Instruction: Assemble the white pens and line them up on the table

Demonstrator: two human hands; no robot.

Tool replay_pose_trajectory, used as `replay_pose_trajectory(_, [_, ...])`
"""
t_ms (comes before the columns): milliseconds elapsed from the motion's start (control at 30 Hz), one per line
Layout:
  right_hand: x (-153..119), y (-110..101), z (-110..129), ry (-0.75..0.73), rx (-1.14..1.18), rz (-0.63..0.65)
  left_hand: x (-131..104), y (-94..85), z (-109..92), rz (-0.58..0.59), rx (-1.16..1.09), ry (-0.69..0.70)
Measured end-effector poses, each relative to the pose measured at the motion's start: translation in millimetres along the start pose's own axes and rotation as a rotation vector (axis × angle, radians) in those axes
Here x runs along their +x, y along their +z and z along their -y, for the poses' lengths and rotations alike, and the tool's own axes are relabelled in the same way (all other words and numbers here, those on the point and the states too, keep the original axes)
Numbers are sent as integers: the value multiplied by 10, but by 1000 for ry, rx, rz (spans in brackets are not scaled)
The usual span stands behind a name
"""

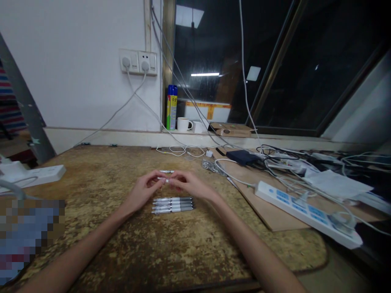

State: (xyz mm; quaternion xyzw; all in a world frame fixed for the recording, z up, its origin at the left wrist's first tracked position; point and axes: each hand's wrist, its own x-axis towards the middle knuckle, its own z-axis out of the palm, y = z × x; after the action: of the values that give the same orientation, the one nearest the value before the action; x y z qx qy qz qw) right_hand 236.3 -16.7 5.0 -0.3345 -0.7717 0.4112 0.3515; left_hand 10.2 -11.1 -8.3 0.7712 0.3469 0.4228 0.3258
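Note:
Near the middle of the worn wooden table point(122, 252), my left hand point(147, 186) and my right hand point(185, 183) meet fingertip to fingertip. Between them is a small whitish piece point(166, 180), pinched from both sides; its exact shape is too small to tell. Just below my hands lies a row of several pens point(172, 205), side by side, with clear or white and grey barrels. Another pen point(166, 171) lies beyond my fingertips, partly hidden by them.
A white power strip point(305, 213) and a brown board point(269, 211) lie on the right among tangled cables. Another strip point(51, 174) is at the left. A spray can point(172, 108) and a mug point(183, 124) stand on the sill behind.

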Motion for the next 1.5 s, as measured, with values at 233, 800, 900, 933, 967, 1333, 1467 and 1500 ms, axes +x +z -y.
replay_pose_trajectory(233, [-167,-318,-197,71,-231,-84,20,-135,103,89,191,-54])
replay_pose_trajectory(800, [-266,-210,-403,154,-231,132,15,-268,158,428,232,-64])
replay_pose_trajectory(900, [-269,-209,-398,142,-227,129,12,-267,166,433,213,-58])
replay_pose_trajectory(933, [-269,-209,-396,142,-226,128,12,-267,168,434,213,-58])
replay_pose_trajectory(967, [-268,-208,-396,143,-224,127,11,-268,168,435,213,-60])
replay_pose_trajectory(1333, [-257,-189,-436,153,-254,86,79,-242,160,365,272,-37])
replay_pose_trajectory(1467, [-227,-189,-436,119,-268,-6,251,-121,289,192,458,85])
replay_pose_trajectory(1500, [-221,-194,-430,117,-280,-38,313,-86,319,164,514,134])
